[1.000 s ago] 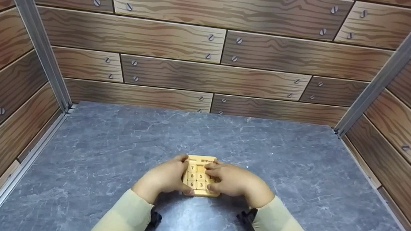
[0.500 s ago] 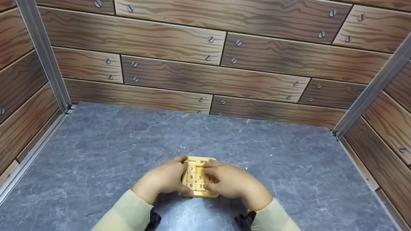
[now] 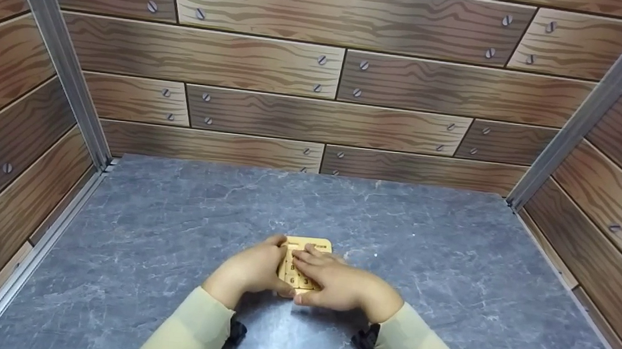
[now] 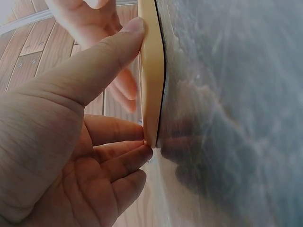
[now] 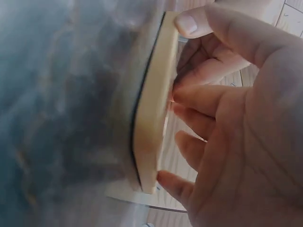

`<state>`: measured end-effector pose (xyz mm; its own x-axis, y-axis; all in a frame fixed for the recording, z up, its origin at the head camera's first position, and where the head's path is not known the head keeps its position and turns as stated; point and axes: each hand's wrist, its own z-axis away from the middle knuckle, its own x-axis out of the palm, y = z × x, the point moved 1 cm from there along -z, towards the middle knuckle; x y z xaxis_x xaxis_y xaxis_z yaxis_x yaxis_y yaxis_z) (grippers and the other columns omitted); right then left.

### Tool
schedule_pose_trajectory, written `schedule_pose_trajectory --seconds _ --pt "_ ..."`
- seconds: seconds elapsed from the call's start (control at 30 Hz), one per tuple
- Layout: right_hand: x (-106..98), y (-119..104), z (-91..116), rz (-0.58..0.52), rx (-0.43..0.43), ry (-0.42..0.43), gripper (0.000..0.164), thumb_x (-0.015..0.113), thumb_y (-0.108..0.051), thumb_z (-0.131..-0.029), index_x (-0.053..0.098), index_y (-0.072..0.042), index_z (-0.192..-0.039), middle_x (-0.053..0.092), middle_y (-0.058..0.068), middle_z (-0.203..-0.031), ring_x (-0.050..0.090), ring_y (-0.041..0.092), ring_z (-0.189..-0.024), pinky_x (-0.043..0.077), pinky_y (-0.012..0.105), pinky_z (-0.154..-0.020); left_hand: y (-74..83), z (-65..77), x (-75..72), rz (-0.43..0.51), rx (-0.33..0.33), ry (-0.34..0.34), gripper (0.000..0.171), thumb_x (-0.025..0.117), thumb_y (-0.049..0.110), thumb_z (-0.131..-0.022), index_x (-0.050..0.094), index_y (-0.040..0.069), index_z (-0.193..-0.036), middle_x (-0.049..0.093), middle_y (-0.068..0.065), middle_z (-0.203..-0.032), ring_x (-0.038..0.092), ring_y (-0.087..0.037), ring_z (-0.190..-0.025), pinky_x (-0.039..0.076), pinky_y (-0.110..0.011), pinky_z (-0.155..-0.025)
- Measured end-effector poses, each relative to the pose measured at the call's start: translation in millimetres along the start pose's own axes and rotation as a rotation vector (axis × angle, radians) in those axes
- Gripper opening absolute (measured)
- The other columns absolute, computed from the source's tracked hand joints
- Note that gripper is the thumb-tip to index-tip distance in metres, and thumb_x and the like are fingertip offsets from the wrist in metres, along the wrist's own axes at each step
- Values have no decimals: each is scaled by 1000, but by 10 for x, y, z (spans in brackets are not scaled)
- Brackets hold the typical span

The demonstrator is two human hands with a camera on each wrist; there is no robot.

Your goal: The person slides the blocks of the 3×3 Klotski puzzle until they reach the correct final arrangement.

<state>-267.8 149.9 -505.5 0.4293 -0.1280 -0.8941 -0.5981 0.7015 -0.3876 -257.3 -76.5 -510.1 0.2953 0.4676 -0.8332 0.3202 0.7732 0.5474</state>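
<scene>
A yellow sliding number puzzle (image 3: pixel 299 241) lies flat on the grey table, its numbered tiles partly covered by fingers; a 6 and a 3 still show. My left hand (image 3: pixel 248 268) grips its left side, thumb at the near corner and fingers along the far left edge. In the left wrist view the puzzle's side wall (image 4: pixel 152 71) sits between that thumb and the fingers. My right hand (image 3: pixel 344 284) reaches over the tiles from the right, fingers extended and touching the face. Its thumb rests at the near edge, seen against the puzzle's side (image 5: pixel 152 109) in the right wrist view.
The grey marbled table (image 3: pixel 203 199) surrounds the puzzle. Wood-print panels (image 3: pixel 319 70) stand at the back and both sides, with metal posts (image 3: pixel 64 61) at the corners. Black straps (image 3: pixel 237 331) show at both wrists.
My right hand has slid left across the tiles, covering more of them, and its thumb has come down to the near edge. The left hand keeps its hold on the puzzle.
</scene>
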Motion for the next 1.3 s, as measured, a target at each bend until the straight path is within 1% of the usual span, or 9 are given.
schedule_pose_trajectory --seconds 0.13,0.27,0.4,0.57,0.77,0.97,1.1,1.17,1.3 --pt "-20 -1 -5 -8 8 21 90 60 -72 -107 42 -16 -176 30 0 -188 17 31 -179 6 68 -145 4 -6 -9 -9 3 3 88 99 38 -86 64 -1 -156 44 -27 -178 52 -50 -159 44 -63 -135" --pt "-57 9 7 -10 19 39 89 62 -72 -106 48 -15 -173 37 5 -186 22 34 -178 8 70 -145 3 -1 -6 -15 9 6 87 99 39 -85 66 0 -155 45 -26 -177 53 -50 -158 46 -63 -133" --pt "-100 36 39 -9 39 22 82 66 -62 -107 49 -16 -172 37 5 -186 25 35 -177 10 71 -144 9 1 -10 -14 -2 4 88 100 36 -83 66 -2 -155 44 -26 -178 53 -50 -158 45 -62 -134" --pt "-147 60 81 -10 50 13 76 69 -50 -106 52 -13 -170 41 6 -184 29 37 -176 14 73 -143 17 -1 -13 -3 -19 -2 87 101 34 -82 67 -3 -153 44 -26 -178 52 -50 -159 44 -62 -135" --pt "-179 44 108 5 54 10 75 71 -47 -104 54 -11 -168 44 7 -183 33 37 -174 18 72 -143 17 5 0 14 -14 3 86 101 33 -83 67 -3 -153 44 -25 -178 55 -50 -157 45 -63 -134" --pt "-170 -45 125 39 32 18 77 70 -48 -105 52 -11 -170 41 7 -184 34 37 -173 19 70 -143 4 11 11 8 -11 8 90 101 33 -82 64 -4 -155 44 -26 -178 55 -50 -157 45 -63 -133" --pt "-155 -157 154 64 1 13 77 68 -50 -106 50 -14 -172 40 6 -185 30 33 -175 19 68 -144 0 7 8 6 -4 15 89 102 33 -81 66 -5 -153 44 -27 -177 55 -50 -156 46 -63 -133" --pt "-142 -208 162 71 -9 -2 76 68 -51 -106 49 -16 -172 41 5 -184 28 30 -177 19 67 -144 0 6 6 9 -1 18 87 102 33 -81 67 -4 -152 45 -27 -177 55 -51 -156 46 -64 -133" --pt "-117 -261 164 72 -15 -29 76 69 -49 -105 51 -16 -171 46 2 -181 26 27 -177 20 67 -144 4 7 2 11 5 17 85 102 33 -81 68 -4 -151 45 -27 -177 55 -50 -156 45 -63 -134"
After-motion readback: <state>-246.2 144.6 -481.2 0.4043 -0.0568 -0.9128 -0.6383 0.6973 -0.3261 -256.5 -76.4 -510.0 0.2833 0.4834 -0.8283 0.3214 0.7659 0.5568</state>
